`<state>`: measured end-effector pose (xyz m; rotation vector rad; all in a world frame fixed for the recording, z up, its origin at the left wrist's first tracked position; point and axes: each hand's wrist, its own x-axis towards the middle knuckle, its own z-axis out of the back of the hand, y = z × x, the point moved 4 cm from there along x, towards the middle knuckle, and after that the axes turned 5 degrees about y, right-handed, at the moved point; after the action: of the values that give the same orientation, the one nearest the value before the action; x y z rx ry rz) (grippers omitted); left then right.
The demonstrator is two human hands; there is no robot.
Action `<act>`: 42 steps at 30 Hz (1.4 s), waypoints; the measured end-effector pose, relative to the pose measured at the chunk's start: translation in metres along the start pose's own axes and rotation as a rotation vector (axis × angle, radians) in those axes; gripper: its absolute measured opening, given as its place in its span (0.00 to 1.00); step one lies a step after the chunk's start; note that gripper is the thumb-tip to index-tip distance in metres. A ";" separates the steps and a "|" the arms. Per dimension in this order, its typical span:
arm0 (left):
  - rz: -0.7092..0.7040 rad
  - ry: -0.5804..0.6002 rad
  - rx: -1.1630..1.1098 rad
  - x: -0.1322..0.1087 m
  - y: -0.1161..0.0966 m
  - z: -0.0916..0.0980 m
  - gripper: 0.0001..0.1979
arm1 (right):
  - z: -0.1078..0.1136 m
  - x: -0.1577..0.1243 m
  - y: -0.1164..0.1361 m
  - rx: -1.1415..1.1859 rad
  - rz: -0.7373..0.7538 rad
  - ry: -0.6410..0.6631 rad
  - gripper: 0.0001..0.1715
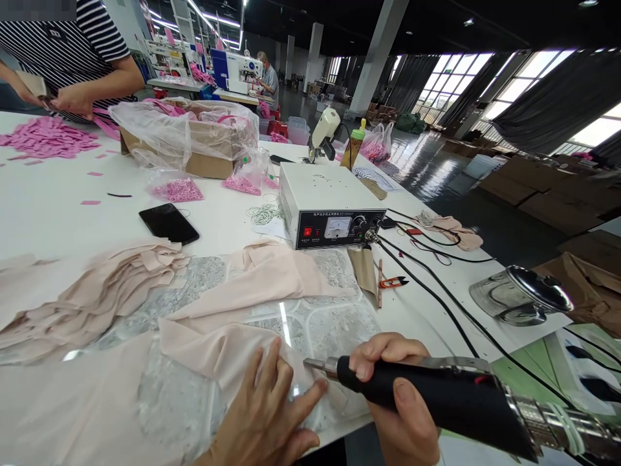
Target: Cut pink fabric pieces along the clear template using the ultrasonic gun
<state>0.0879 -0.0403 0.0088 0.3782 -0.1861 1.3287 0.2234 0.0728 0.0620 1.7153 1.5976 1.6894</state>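
Note:
My left hand (264, 408) lies with fingers spread on a beige fabric piece (252, 349), pressing it against a clear patterned mat (334, 330). In my right hand (405, 404) is a black handheld ultrasonic welder (427, 395), its fingers wrapped round the body. The metal tip points left, close to the fabric beside my left index finger; whether it touches the cloth I cannot tell. More beige cloth is folded just beyond, and a layered stack of beige fabric (111, 291) lies to the left. A white ultrasonic control box (334, 194) stands behind the mat, with cables at its front.
Black cables (436, 291) run across the right side of the table. Orange thread snips (392, 282), a lidded glass mug (514, 298) and a black phone (169, 223) lie about. A plastic-lined carton (204, 142) stands behind. A co-worker in a striped shirt (97, 39) handles pink pieces.

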 end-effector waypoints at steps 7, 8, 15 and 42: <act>0.056 -0.092 -0.027 -0.008 -0.003 -0.018 0.39 | -0.002 0.000 -0.003 -0.009 -0.004 0.006 0.07; 0.056 -0.093 -0.031 -0.008 -0.004 -0.020 0.40 | -0.003 0.001 -0.004 -0.003 0.001 0.000 0.07; -0.053 -0.079 0.041 -0.005 0.000 -0.008 0.40 | -0.012 0.008 -0.009 0.015 0.014 -0.003 0.07; 0.074 -0.265 -0.040 -0.011 -0.003 -0.024 0.33 | -0.029 0.016 -0.022 0.048 -0.006 0.002 0.07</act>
<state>0.0866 -0.0422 -0.0178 0.5178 -0.4508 1.3422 0.1843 0.0790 0.0623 1.7302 1.6550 1.6636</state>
